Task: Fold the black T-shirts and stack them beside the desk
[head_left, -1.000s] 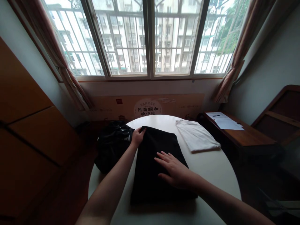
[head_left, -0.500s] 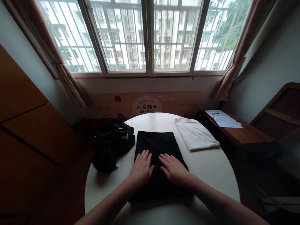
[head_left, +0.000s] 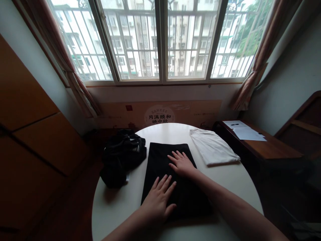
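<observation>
A folded black garment [head_left: 163,160] lies flat in the middle of a round white table [head_left: 225,180]. My left hand [head_left: 157,199] rests palm down on its near part, fingers spread. My right hand [head_left: 182,162] lies flat on its far right part, fingers stretched out. Neither hand grips anything. A folded white garment [head_left: 213,150] lies to the right on the table. A heap of crumpled black clothing [head_left: 122,155] sits at the table's left edge.
A wooden side desk [head_left: 263,147] with sheets of paper [head_left: 244,132] stands to the right. Wooden cabinets [head_left: 32,140] fill the left. A barred window [head_left: 160,40] with curtains is beyond the table, a printed cardboard panel [head_left: 159,115] beneath it.
My left hand left the garment's far corner and now lies flat on its near part. My right hand slid away from me toward the far right part. The garment lies smoother.
</observation>
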Demonstrator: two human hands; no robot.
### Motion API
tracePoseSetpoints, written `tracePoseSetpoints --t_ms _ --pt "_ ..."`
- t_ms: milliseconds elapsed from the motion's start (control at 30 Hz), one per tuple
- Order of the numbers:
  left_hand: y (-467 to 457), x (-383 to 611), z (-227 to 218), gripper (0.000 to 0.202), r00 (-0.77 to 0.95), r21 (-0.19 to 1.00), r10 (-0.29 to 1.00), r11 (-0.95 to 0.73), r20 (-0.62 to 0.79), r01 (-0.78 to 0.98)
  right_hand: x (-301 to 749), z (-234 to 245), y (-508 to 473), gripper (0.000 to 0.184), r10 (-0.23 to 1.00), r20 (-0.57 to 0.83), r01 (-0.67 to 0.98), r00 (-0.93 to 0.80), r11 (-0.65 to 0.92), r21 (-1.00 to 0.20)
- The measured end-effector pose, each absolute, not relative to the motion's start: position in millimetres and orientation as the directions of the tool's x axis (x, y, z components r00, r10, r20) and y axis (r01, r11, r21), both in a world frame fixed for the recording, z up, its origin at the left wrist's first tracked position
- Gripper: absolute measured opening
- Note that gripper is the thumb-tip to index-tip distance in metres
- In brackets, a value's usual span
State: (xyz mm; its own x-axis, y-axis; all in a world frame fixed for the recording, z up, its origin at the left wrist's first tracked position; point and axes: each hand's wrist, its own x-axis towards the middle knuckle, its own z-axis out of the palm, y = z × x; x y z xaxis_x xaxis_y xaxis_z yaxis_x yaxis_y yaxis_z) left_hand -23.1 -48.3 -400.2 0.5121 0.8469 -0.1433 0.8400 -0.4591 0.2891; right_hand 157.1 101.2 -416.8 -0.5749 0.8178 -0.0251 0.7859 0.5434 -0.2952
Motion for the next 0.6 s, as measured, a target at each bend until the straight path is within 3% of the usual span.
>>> tracePoseSetpoints --t_ms 367,600 --pt "-39 -18 -383 0.071 0.355 0.257 0.911 -0.299 -0.211 0.919 172 -415 153 0.058 0.931 -0.021 0.904 -0.363 0.347 -0.248" --pt "57 -11 -395 0.061 0.239 0.155 0.969 -0.226 -0.066 0.962 156 -398 122 0.060 0.941 0.136 0.883 -0.311 0.339 -0.326"
